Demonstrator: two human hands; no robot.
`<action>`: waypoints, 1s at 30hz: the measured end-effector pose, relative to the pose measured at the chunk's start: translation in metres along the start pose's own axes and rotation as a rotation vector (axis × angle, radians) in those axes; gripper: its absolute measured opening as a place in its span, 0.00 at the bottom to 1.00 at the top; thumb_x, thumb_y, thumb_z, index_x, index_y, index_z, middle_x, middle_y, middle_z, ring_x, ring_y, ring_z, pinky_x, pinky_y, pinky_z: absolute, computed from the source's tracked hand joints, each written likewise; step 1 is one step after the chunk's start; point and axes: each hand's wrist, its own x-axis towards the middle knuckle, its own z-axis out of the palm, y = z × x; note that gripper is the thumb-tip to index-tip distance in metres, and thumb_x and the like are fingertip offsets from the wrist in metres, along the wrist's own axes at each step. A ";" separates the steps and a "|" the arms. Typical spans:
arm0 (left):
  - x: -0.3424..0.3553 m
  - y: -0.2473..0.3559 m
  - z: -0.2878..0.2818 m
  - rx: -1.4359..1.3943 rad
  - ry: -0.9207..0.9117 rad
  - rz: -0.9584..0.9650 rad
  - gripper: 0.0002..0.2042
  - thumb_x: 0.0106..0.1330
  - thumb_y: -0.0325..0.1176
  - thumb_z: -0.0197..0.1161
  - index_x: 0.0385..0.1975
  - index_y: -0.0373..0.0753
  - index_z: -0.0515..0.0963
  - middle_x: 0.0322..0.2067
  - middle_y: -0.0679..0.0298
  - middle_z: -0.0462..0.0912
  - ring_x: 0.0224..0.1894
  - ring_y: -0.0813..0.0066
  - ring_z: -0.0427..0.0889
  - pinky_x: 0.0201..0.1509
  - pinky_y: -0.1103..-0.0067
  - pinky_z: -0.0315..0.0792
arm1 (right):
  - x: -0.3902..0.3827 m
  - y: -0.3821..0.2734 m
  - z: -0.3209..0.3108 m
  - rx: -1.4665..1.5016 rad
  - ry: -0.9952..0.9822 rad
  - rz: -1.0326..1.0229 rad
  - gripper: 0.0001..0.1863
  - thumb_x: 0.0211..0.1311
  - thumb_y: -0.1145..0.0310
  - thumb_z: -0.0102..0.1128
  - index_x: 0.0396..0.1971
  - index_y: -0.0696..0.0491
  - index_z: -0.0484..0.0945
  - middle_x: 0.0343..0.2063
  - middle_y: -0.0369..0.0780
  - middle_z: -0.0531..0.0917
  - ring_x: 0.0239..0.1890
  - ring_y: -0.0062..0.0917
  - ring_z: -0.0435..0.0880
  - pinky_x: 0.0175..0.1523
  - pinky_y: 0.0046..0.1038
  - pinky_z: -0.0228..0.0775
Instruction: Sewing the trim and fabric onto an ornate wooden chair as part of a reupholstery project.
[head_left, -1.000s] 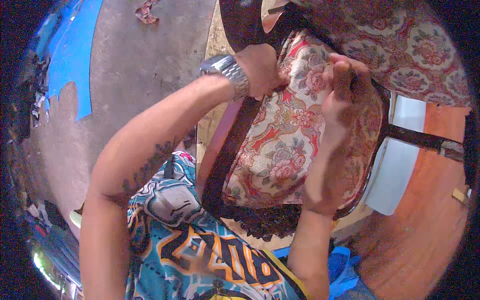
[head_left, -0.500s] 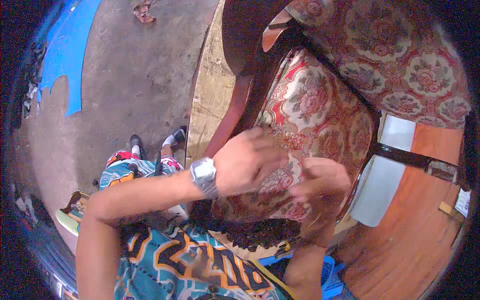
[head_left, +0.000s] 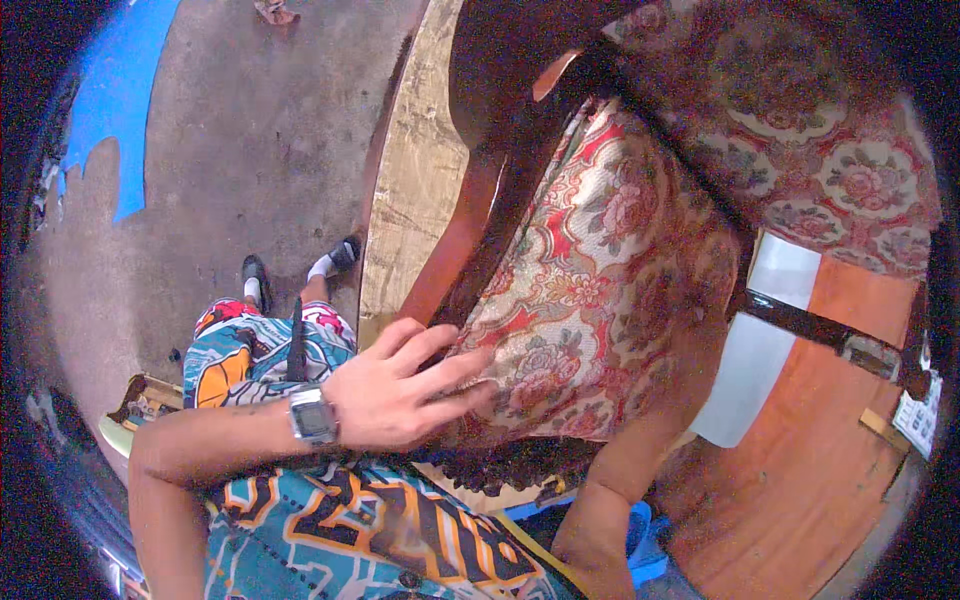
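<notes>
A chair with a dark varnished wooden frame (head_left: 470, 220) has a seat (head_left: 575, 290) covered in red and cream floral fabric. My left hand (head_left: 390, 390), with a silver watch at its wrist, reaches over the near left corner of the seat. Its fingers are spread, the tips at the wooden rail and the fabric's edge, and no object shows in them. My right hand (head_left: 690, 370) is at the seat's right side, dim and blending with the fabric, so its fingers cannot be made out. A dark scalloped edge (head_left: 510, 468) runs along the seat's near side.
The matching floral backrest (head_left: 800, 130) rises at the far right. Beside the chair lies a reddish-brown wooden surface (head_left: 800, 450) with white panels. Something blue (head_left: 648, 545) sits near my right forearm. A blue sheet (head_left: 115, 120) lies on the concrete floor (head_left: 270, 120) at left.
My left hand has moved left and nearer, from over the seat to its left edge, fingers spreading. My right hand has moved outward to the seat's right side.
</notes>
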 end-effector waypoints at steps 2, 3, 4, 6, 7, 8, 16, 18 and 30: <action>-0.003 -0.002 -0.014 0.023 -0.007 0.008 0.23 0.45 0.38 0.63 0.46 0.49 0.76 0.51 0.64 0.71 0.51 0.60 0.69 0.52 0.64 0.63 | -0.005 -0.003 -0.001 0.001 0.011 0.012 0.10 0.47 0.65 0.63 0.28 0.54 0.80 0.30 0.37 0.74 0.35 0.28 0.69 0.42 0.29 0.58; -0.005 -0.003 -0.023 -0.059 0.078 -0.015 0.22 0.44 0.39 0.64 0.44 0.48 0.77 0.49 0.63 0.72 0.50 0.60 0.69 0.50 0.64 0.63 | -0.007 -0.006 -0.001 0.004 0.009 0.014 0.10 0.47 0.65 0.63 0.28 0.54 0.80 0.31 0.37 0.74 0.37 0.28 0.69 0.43 0.29 0.58; -0.005 -0.006 -0.030 -0.120 0.184 -0.027 0.21 0.44 0.40 0.66 0.42 0.48 0.77 0.47 0.63 0.73 0.49 0.59 0.70 0.49 0.63 0.64 | -0.008 -0.007 -0.001 0.008 0.006 0.017 0.10 0.47 0.66 0.63 0.29 0.53 0.80 0.32 0.37 0.75 0.38 0.29 0.69 0.45 0.29 0.58; -0.001 -0.015 -0.042 -0.165 0.344 -0.086 0.14 0.42 0.39 0.69 0.32 0.46 0.79 0.35 0.66 0.76 0.40 0.62 0.72 0.41 0.64 0.63 | -0.001 -0.010 0.000 0.017 -0.027 0.011 0.10 0.47 0.67 0.63 0.30 0.53 0.81 0.35 0.37 0.76 0.41 0.29 0.70 0.48 0.30 0.59; 0.004 -0.019 -0.045 -0.120 0.361 -0.173 0.12 0.45 0.36 0.67 0.31 0.45 0.79 0.33 0.65 0.76 0.37 0.64 0.73 0.39 0.66 0.64 | 0.008 -0.008 0.002 0.018 -0.049 0.013 0.10 0.46 0.68 0.63 0.31 0.53 0.81 0.36 0.37 0.76 0.42 0.30 0.70 0.49 0.30 0.59; 0.010 -0.022 -0.048 -0.073 0.411 -0.235 0.09 0.48 0.33 0.66 0.31 0.44 0.79 0.30 0.65 0.76 0.34 0.65 0.74 0.36 0.69 0.65 | 0.020 -0.006 0.003 0.007 -0.090 0.024 0.10 0.46 0.68 0.63 0.32 0.53 0.81 0.37 0.38 0.77 0.43 0.30 0.70 0.51 0.30 0.59; 0.086 -0.046 -0.024 -0.618 0.152 -0.753 0.12 0.61 0.30 0.55 0.41 0.31 0.77 0.34 0.48 0.81 0.36 0.56 0.82 0.42 0.72 0.74 | 0.117 0.051 0.013 -0.426 -0.916 -0.288 0.13 0.44 0.71 0.65 0.34 0.52 0.82 0.41 0.37 0.80 0.49 0.33 0.70 0.58 0.33 0.59; 0.094 -0.050 -0.018 -0.506 0.193 -0.741 0.09 0.59 0.31 0.55 0.33 0.34 0.79 0.28 0.46 0.79 0.31 0.49 0.80 0.37 0.65 0.74 | 0.120 0.056 0.014 -0.479 -0.971 -0.221 0.12 0.44 0.68 0.65 0.33 0.50 0.82 0.38 0.36 0.80 0.47 0.31 0.70 0.55 0.33 0.60; 0.109 -0.063 -0.019 -0.466 0.042 -0.788 0.13 0.63 0.41 0.54 0.34 0.38 0.80 0.15 0.59 0.80 0.18 0.67 0.81 0.26 0.71 0.75 | 0.142 0.071 0.031 -0.536 -1.121 -0.354 0.05 0.46 0.70 0.66 0.25 0.49 0.80 0.32 0.34 0.78 0.40 0.29 0.73 0.51 0.30 0.59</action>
